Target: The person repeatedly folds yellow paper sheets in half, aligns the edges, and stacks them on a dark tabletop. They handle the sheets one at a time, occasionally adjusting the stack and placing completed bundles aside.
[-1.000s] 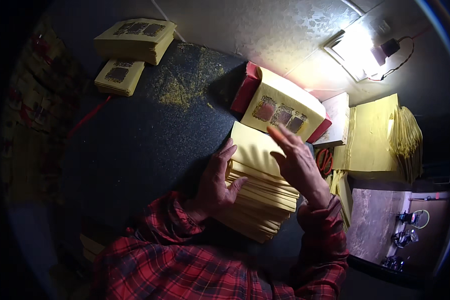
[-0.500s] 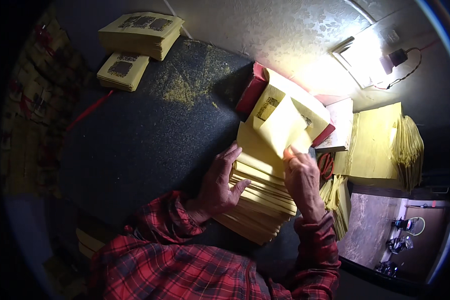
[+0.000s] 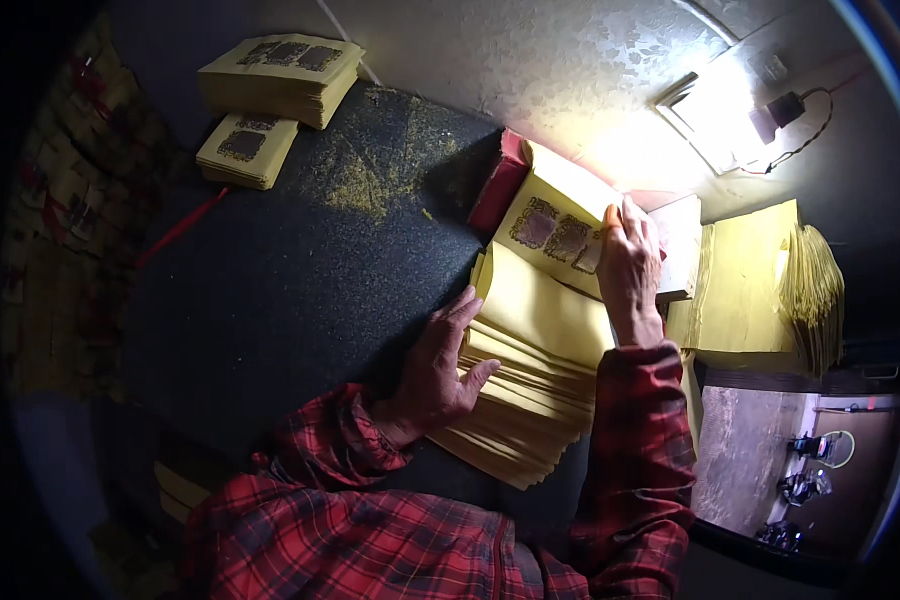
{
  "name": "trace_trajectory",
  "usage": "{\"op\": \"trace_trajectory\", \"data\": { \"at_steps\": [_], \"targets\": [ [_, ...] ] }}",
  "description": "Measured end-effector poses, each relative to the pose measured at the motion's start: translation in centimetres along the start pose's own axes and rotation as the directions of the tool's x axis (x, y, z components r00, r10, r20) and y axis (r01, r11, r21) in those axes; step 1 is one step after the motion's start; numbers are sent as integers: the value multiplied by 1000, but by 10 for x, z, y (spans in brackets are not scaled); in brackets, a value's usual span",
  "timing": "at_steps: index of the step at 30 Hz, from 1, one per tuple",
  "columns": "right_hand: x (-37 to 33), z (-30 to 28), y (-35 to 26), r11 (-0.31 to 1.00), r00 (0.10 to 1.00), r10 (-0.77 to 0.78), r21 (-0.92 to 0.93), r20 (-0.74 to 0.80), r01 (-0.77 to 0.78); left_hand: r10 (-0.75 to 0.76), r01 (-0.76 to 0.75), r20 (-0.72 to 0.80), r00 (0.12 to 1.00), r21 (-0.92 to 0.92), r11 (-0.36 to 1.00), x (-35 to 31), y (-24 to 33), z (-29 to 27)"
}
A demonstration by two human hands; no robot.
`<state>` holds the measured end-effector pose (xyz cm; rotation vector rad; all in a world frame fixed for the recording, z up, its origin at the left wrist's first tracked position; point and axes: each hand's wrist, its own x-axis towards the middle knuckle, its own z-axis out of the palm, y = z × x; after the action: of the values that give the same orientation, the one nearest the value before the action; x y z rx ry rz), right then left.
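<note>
A fanned stack of plain yellow paper sheets [image 3: 530, 370] lies on the dark work surface [image 3: 290, 290] in front of me. My left hand [image 3: 438, 370] rests flat on the stack's left edge, fingers spread. Beyond it a pile of yellow sheets printed with dark square patterns [image 3: 555, 230] sits against a red block [image 3: 498, 182]. My right hand [image 3: 627, 262] lies palm down on the right side of that printed pile, fingers pressing on the top sheet. Both forearms wear red plaid sleeves.
Two stacks of printed yellow sheets [image 3: 280, 75] [image 3: 247, 148] stand at the far left of the surface. More yellow paper bundles [image 3: 760, 290] lie at the right. A bright lamp [image 3: 715, 105] with a cable shines at the back right. Yellow dust is scattered on the surface.
My right hand lifted a yellow sheet off the fanned stack, carried it away from me and laid it on the printed pile. The left hand stayed on the stack's edge.
</note>
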<state>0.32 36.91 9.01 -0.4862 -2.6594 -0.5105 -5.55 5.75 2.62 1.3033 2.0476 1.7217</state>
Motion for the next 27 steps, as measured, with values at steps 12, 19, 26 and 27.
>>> {"op": "trace_trajectory", "data": {
  "at_steps": [12,19,26,27],
  "targets": [
    [-13,-68,-46,899,946,-106,437,306,-41,-30,30,-6,1000,-30,999,-1,1,-2],
    [8,2,-2,1000,999,-18,-25,-31,18,6,-6,12,1000,-5,1000,1,-1,0],
    [-76,-88,-66,914,907,-98,397,409,-80,-45,44,-10,999,-56,997,0,8,-6],
    [-76,-94,-68,913,898,-129,403,421,-58,-46,46,-6,999,-46,998,-1,8,-6]
  ]
}}
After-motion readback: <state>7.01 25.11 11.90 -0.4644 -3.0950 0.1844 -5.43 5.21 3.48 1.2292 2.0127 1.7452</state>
